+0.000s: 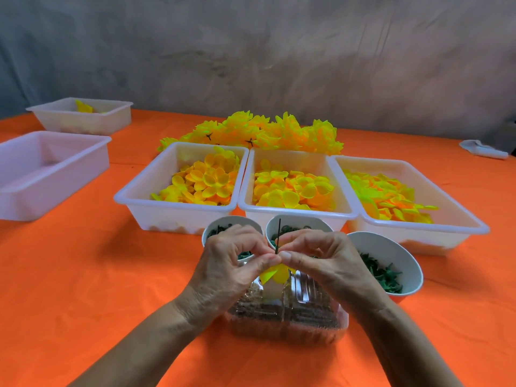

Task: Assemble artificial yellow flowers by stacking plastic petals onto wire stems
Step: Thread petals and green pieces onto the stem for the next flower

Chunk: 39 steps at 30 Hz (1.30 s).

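Both hands together: left hand [234, 263] and right hand [321, 261] pinch wire stem [278, 236], yellow petal [275, 273] beneath.

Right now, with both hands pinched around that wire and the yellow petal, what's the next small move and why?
Probably slide the yellow petal further down the wire stem. Both the left hand and right hand pinch at the stem just above the petal, and bare wire sticks up above the fingers, so the petal looks threaded but not yet seated. After that, another petal from the trays could follow.
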### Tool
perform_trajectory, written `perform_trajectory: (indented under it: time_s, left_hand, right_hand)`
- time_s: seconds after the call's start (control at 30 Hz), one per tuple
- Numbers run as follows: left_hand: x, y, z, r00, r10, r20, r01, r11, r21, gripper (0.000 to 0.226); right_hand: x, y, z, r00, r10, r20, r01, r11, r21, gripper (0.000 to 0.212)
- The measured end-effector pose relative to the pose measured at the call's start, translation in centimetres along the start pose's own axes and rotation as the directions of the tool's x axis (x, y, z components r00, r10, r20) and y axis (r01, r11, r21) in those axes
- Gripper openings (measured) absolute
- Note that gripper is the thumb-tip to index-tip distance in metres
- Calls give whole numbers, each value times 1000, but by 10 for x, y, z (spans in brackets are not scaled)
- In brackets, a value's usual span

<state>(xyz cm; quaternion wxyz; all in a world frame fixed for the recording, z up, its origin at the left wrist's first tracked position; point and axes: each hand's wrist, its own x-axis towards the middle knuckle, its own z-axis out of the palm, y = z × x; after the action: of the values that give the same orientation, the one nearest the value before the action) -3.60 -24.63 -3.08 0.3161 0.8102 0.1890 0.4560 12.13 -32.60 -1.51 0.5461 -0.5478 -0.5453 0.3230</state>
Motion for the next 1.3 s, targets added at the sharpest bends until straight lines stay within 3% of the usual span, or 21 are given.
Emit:
perform_trajectory:
  time_s: [0.1, 0.2, 0.33, 0.4, 0.5, 0.6, 0.67, 0.77, 0.87, 0.97, 1.03, 1.17, 1.3]
  left_hand:
    - [0, 1, -1, 997, -74, 29, 75, 997, -32, 11]
    - [2, 3, -3, 982, -177, 71, 183, 979, -92, 11]
    - [9, 5, -6, 982, -131, 136, 139, 989, -48, 7]
    - [11, 5, -6, 983, -127, 130, 138, 988, -76, 16]
    - [12, 2, -3, 987, -123, 108, 134, 986, -98, 19]
    - [12, 0, -2, 985, -128, 118, 142, 982, -122, 17]
    - [12, -1, -3, 985, -122, 118, 137, 983, -122, 19]
    - [12, -2, -3, 988, -113, 106, 126, 985, -119, 26]
    - [12, -2, -1, 988, -121, 95, 132, 983, -124, 24]
    - [11, -3, -1, 985, -140, 104, 157, 974, -167, 17]
    - [10, -3, 0, 985, -135, 106, 152, 975, -165, 17]
    - [11, -3, 1, 986, -134, 94, 147, 977, -154, 19]
    - [12, -3, 2, 989, -119, 83, 131, 979, -159, 21]
  right_hand:
    - [0, -2, -2, 1000, 17, 1, -17, 998, -59, 7]
    - [3, -5, -4, 997, 70, -36, -69, 997, 34, 12]
    - [12, -3, -10, 983, 81, -165, -79, 997, 24, 8]
    - [23, 0, -15, 967, 89, -241, -91, 996, 2, 10]
    - [52, 7, -30, 919, 51, -390, -102, 989, -111, 8]
    - [89, 14, -46, 907, 25, -421, -145, 956, -256, 12]
    - [115, 23, -51, 912, 57, -406, -221, 902, -370, 23]
    - [150, 37, -51, 926, 162, -340, -353, 688, -634, 42]
    - [173, 48, -45, 929, 274, -250, -362, 522, -772, 51]
    - [181, 56, -37, 926, 293, -237, -352, 449, -821, 32]
    - [181, 57, -35, 928, 244, -281, -363, 424, -830, 4]
    - [181, 53, -48, 890, 167, -424, -435, 587, -683, 37]
    - [170, 45, -65, 860, 220, -460, -405, 843, -354, 15]
